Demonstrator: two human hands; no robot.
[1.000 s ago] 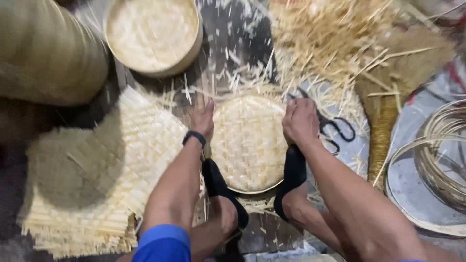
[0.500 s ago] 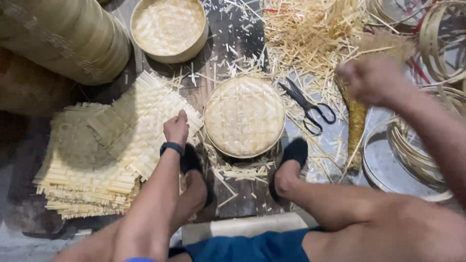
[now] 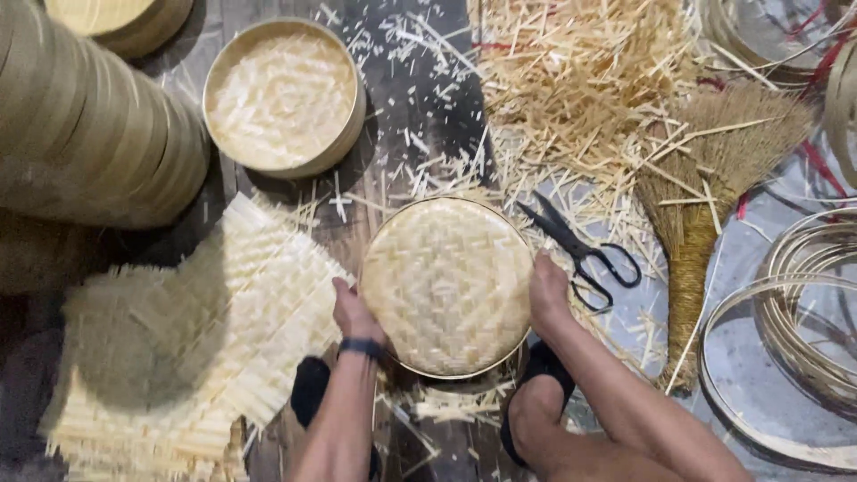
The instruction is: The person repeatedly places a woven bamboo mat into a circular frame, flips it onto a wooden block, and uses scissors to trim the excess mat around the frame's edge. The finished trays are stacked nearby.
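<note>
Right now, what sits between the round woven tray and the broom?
Head view: black scissors lie on scattered bamboo trimmings, between the woven tray and the broom, just beyond the right hand.

Both hands are on a round woven bamboo tray (image 3: 446,286), left hand (image 3: 354,314) gripping its left edge, right hand (image 3: 547,290) its right. Black scissors (image 3: 580,250) lie just beside it, a straw broom (image 3: 705,205) further right, woven mats (image 3: 178,348) stacked left.

A round, pale woven bamboo tray (image 3: 446,284) with a herringbone weave lies flat on the littered floor, its thin rim intact.
</note>
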